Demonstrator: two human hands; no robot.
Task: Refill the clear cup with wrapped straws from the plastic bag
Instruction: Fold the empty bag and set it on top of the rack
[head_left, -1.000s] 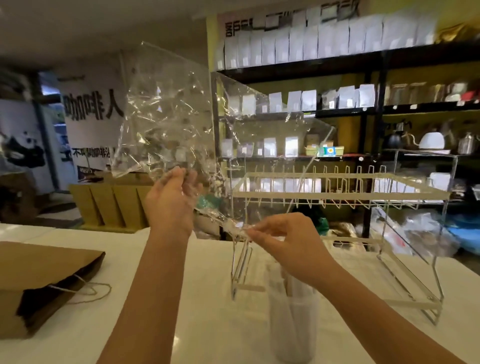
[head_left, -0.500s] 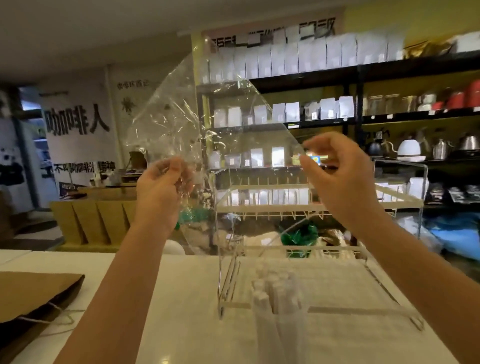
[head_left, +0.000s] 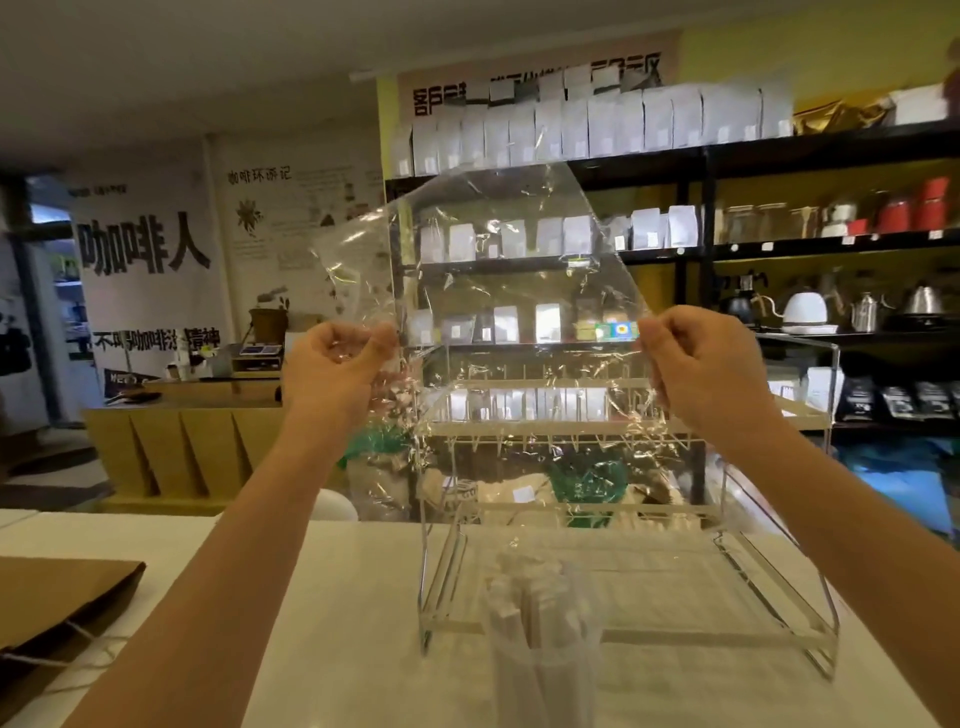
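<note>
**Bag looks empty, cup looks full**

Head cam: our left hand (head_left: 337, 364) and right hand (head_left: 701, 369) pinch the clear plastic bag (head_left: 498, 312) stretched up; we see no straws inside. Wrapped straws (head_left: 524, 608) already stand in the clear cup (head_left: 545, 670) below, so refilling's basically done.

The cup (head_left: 543, 670) near the counter's (head_left: 322, 597) front edge is blurred and cut off below; its straws (head_left: 519, 613) smear together. The paper bag (head_left: 57, 613) runs off left.
</note>
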